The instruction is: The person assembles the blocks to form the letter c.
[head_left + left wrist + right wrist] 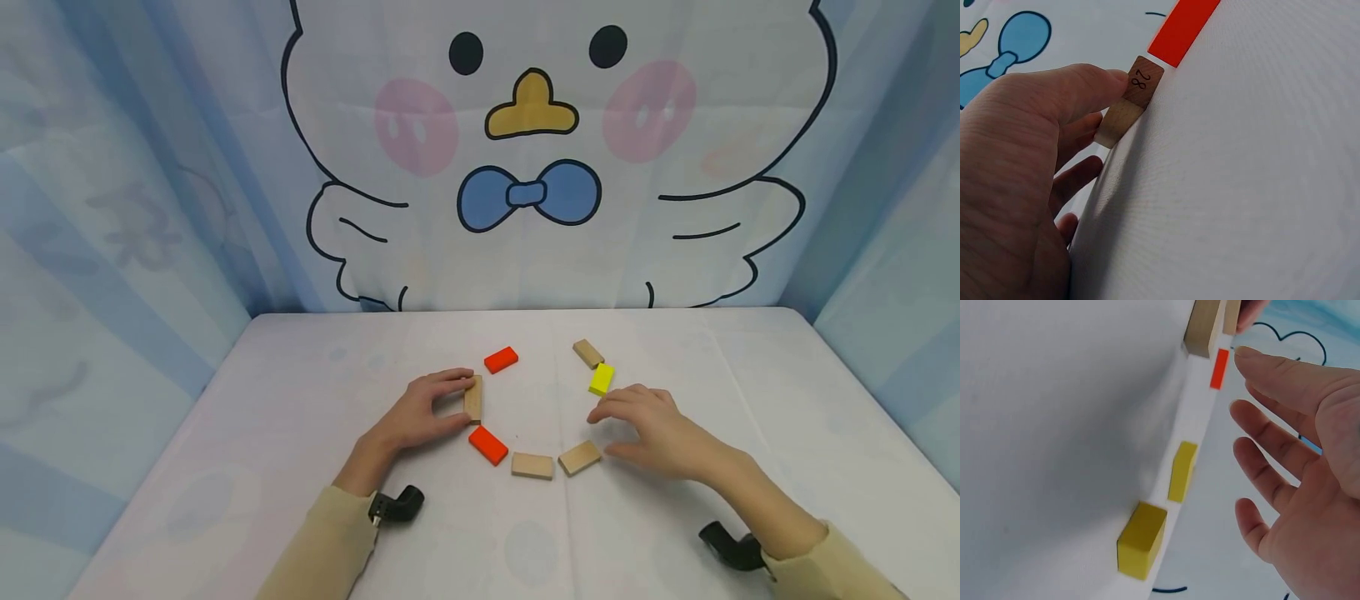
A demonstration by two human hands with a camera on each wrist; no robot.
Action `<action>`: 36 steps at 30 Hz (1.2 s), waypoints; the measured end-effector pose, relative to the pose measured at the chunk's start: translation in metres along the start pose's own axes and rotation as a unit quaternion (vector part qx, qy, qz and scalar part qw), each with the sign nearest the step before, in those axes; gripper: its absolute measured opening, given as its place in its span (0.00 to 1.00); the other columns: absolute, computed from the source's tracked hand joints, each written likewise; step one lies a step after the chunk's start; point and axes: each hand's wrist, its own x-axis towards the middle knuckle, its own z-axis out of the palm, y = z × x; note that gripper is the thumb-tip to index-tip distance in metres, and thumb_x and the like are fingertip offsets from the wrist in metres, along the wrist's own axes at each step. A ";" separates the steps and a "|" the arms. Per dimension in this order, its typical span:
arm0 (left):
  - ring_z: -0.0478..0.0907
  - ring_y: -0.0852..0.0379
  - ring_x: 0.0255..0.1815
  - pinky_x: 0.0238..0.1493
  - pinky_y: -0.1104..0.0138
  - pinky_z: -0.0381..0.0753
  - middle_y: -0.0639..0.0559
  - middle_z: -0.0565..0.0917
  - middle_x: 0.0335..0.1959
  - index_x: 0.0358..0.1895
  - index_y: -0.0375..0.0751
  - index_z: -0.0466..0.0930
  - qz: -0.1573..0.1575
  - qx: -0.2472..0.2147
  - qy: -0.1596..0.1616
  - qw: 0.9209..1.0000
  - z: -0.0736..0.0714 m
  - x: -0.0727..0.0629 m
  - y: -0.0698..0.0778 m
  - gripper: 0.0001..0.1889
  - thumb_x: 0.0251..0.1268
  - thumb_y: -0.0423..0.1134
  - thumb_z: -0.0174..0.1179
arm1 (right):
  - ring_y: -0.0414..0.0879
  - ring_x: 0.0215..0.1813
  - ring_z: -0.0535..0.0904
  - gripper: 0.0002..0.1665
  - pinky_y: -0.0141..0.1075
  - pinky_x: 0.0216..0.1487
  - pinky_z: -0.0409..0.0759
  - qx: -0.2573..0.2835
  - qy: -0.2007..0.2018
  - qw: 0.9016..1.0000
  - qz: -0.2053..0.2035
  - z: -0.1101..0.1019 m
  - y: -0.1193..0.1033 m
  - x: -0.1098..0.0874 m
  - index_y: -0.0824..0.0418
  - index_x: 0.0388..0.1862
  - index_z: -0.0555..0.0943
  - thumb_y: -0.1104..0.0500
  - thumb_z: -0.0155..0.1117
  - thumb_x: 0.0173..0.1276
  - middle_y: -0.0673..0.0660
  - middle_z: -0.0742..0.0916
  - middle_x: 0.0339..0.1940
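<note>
**Left hand (420, 410) on a plain wood block (473, 404), right hand (660, 433) free**

Left: opened to roughly block length, thumb at the near end, fingertips at the far end, gripping it. Block sits left of centre on the tabletop (300, 417). "28" readable on its end from left wrist; thumb hides most of the far contact there.

Right: fingers apart, slightly bent, holding nothing. Just on the near-edge side of the yellow block (602, 379); right wrist view shows no contact.

Red block (488, 445) just beside the held one's near end; top of left wrist view cuts it off. Two plain blocks (532, 465) (579, 458) continue toward the right edge. Toward the far edge: second red block (501, 359) and far plain block (588, 353) by the yellow. Right wrist shows two yellowish blocks; can't tell if one is that plain one. Tabletop near edge out of frame.
</note>
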 end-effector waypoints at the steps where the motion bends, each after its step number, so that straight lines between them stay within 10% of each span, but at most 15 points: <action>1: 0.63 0.45 0.74 0.71 0.44 0.62 0.50 0.72 0.72 0.68 0.42 0.77 0.001 0.000 0.000 1.000 0.000 0.000 0.000 0.28 0.65 0.42 0.67 | 0.54 0.59 0.75 0.19 0.62 0.58 0.62 -0.001 0.002 1.000 0.003 -0.002 0.002 -0.001 0.53 0.49 0.85 0.62 0.77 0.59 0.47 0.84 0.51; 13: 0.64 0.44 0.73 0.71 0.44 0.62 0.49 0.73 0.72 0.68 0.42 0.78 0.007 0.011 0.001 1.000 0.000 0.001 -0.001 0.28 0.64 0.43 0.67 | 0.60 0.58 0.75 0.17 0.64 0.56 0.63 -0.012 0.023 0.997 0.070 -0.011 0.027 -0.020 0.54 0.47 0.86 0.59 0.78 0.58 0.54 0.85 0.52; 23: 0.64 0.45 0.74 0.71 0.45 0.62 0.50 0.72 0.72 0.68 0.42 0.77 0.005 0.003 -0.002 1.000 0.001 0.000 -0.003 0.28 0.64 0.43 0.67 | 0.51 0.55 0.76 0.19 0.59 0.55 0.66 0.009 -0.033 0.999 -0.031 0.013 0.011 -0.001 0.49 0.50 0.86 0.56 0.78 0.59 0.43 0.84 0.49; 36: 0.64 0.45 0.74 0.71 0.45 0.61 0.49 0.72 0.72 0.68 0.41 0.77 0.007 0.003 -0.002 1.000 0.000 0.001 -0.001 0.28 0.65 0.42 0.67 | 0.49 0.55 0.76 0.16 0.60 0.56 0.67 -0.006 -0.045 0.997 -0.055 0.022 0.001 0.009 0.47 0.47 0.86 0.59 0.78 0.60 0.42 0.82 0.48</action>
